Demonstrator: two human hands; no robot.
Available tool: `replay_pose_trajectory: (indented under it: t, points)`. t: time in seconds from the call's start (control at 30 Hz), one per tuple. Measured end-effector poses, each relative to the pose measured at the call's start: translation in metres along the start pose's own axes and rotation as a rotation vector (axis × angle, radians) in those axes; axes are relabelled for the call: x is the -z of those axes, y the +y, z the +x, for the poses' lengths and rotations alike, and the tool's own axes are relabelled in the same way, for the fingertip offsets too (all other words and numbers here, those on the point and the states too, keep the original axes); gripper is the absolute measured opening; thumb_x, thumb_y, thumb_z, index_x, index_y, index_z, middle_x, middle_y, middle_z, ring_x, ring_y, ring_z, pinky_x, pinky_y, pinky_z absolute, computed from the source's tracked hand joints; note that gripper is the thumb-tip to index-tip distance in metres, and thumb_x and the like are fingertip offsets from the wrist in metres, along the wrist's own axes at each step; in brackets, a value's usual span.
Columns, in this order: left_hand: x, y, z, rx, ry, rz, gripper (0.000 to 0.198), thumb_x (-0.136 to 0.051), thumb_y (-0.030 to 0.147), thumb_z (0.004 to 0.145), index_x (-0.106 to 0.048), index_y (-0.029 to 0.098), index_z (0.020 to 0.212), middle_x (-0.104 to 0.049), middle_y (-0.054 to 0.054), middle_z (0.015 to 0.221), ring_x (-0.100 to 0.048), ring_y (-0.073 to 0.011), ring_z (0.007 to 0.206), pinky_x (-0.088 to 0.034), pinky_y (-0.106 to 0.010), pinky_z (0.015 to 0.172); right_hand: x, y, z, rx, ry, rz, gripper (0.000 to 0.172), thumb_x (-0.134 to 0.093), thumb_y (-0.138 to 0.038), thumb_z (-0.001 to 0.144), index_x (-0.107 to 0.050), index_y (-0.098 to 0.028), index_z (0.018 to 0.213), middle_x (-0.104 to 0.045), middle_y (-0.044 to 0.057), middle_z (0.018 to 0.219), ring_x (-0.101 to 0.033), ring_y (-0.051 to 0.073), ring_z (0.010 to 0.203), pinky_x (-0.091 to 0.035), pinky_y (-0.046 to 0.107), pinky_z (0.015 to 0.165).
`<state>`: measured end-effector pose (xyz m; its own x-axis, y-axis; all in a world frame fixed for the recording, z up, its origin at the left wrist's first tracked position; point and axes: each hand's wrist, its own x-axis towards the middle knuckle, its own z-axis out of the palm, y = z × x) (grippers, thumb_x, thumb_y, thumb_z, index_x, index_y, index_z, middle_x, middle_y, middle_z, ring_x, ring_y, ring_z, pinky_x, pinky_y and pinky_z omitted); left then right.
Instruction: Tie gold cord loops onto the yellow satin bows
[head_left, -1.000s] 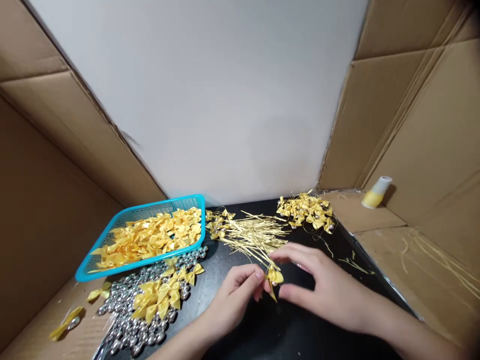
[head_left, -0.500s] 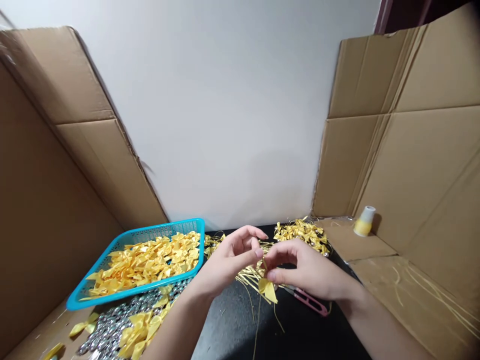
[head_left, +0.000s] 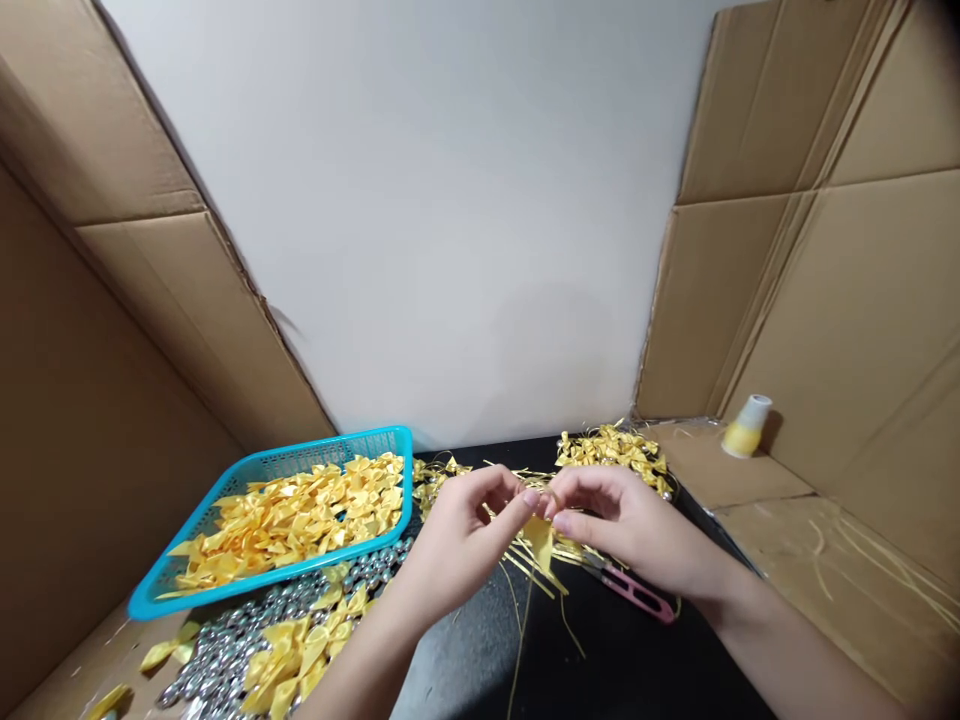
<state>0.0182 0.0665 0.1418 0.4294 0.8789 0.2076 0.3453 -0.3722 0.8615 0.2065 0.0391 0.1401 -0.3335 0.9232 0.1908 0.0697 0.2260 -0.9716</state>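
Observation:
My left hand (head_left: 469, 540) and my right hand (head_left: 626, 525) meet above the black tabletop (head_left: 615, 660), fingertips pinched together on a small yellow ribbon bow (head_left: 541, 537). A thin gold string (head_left: 525, 625) hangs down from the bow. Under the hands lies a heap of gold strings (head_left: 525, 555). Pink snips (head_left: 637, 592) lie just below my right hand.
A blue basket (head_left: 225, 490) full of yellow bows stands at the left. Silver bells (head_left: 232, 655) and loose bows (head_left: 300, 645) lie in front of it. A pile of finished bows (head_left: 615, 452) sits at the back, a yellow-and-white cup (head_left: 746, 425) at the right. Cardboard walls flank both sides.
Both hands rose from the table with the bow, then held at about the same height. The pink snips came into view under my right hand.

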Motion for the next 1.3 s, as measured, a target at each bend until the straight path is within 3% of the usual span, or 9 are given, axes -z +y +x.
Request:
replay_pose_trajectory:
  t: [0.17, 0.3, 0.43, 0.7, 1.03, 1.17, 1.3]
  points:
    - [-0.002, 0.003, -0.002, 0.088, -0.181, -0.357, 0.018, -0.068, 0.032, 0.082, -0.063, 0.015, 0.084, -0.062, -0.001, 0.075, -0.053, -0.0117, 0.067, -0.041, -0.023, 0.061, 0.000, 0.001, -0.003, 0.144, 0.094, -0.085, 0.008, -0.064, -0.025, 0.086, -0.065, -0.020, 0.080, -0.065, 0.000, 0.084, -0.060, 0.015, 0.085, -0.046, 0.028, 0.080]
    - [-0.007, 0.004, -0.001, 0.109, -0.054, -0.478, 0.019, -0.072, 0.028, 0.079, -0.064, 0.015, 0.089, -0.066, -0.002, 0.076, -0.057, -0.0108, 0.067, -0.043, -0.022, 0.062, -0.001, 0.009, -0.004, 0.276, 0.239, -0.155, 0.003, -0.065, -0.025, 0.086, -0.066, -0.023, 0.084, -0.068, 0.000, 0.086, -0.062, 0.016, 0.087, -0.046, 0.029, 0.082]
    - [-0.012, 0.002, -0.003, 0.051, 0.071, -0.422, 0.019, -0.071, 0.028, 0.079, -0.067, 0.017, 0.094, -0.068, -0.003, 0.079, -0.058, -0.0126, 0.069, -0.044, -0.023, 0.063, -0.003, 0.016, -0.005, 0.358, 0.339, -0.111, 0.006, -0.061, -0.019, 0.086, -0.061, -0.023, 0.081, -0.067, 0.000, 0.088, -0.062, 0.016, 0.090, -0.046, 0.029, 0.083]
    - [-0.013, 0.007, -0.007, -0.038, 0.126, -0.196, 0.013, -0.068, 0.026, 0.081, -0.073, 0.018, 0.089, -0.069, -0.004, 0.077, -0.056, -0.0141, 0.066, -0.044, -0.025, 0.061, -0.006, 0.014, -0.009, 0.323, 0.297, 0.037, 0.020, -0.059, -0.015, 0.084, -0.042, -0.023, 0.076, -0.066, 0.000, 0.092, -0.060, 0.017, 0.091, -0.045, 0.031, 0.082]
    - [-0.014, 0.003, -0.004, 0.043, 0.062, -0.376, 0.012, -0.067, 0.029, 0.082, -0.068, 0.017, 0.083, -0.063, 0.000, 0.071, -0.051, -0.0106, 0.062, -0.039, -0.021, 0.056, -0.002, 0.009, -0.011, 0.332, 0.084, 0.256, 0.020, -0.049, -0.018, 0.092, -0.037, -0.024, 0.078, -0.071, 0.000, 0.086, -0.055, 0.018, 0.109, -0.041, 0.036, 0.096]
    - [-0.013, 0.006, -0.004, 0.045, 0.077, -0.414, 0.009, -0.068, 0.025, 0.080, -0.066, 0.017, 0.080, -0.059, 0.002, 0.066, -0.049, -0.0095, 0.059, -0.038, -0.019, 0.054, 0.002, 0.009, -0.011, 0.360, 0.165, 0.133, 0.012, -0.057, -0.026, 0.091, -0.048, -0.025, 0.084, -0.067, -0.001, 0.099, -0.055, 0.016, 0.104, -0.043, 0.030, 0.090]
    - [-0.012, 0.009, -0.005, 0.037, 0.091, -0.409, 0.010, -0.067, 0.025, 0.081, -0.064, 0.016, 0.077, -0.056, 0.002, 0.065, -0.047, -0.0090, 0.059, -0.037, -0.019, 0.054, 0.005, 0.005, -0.012, 0.318, 0.268, 0.118, 0.011, -0.058, -0.031, 0.093, -0.053, -0.025, 0.085, -0.066, -0.002, 0.089, -0.059, 0.013, 0.090, -0.045, 0.026, 0.084]
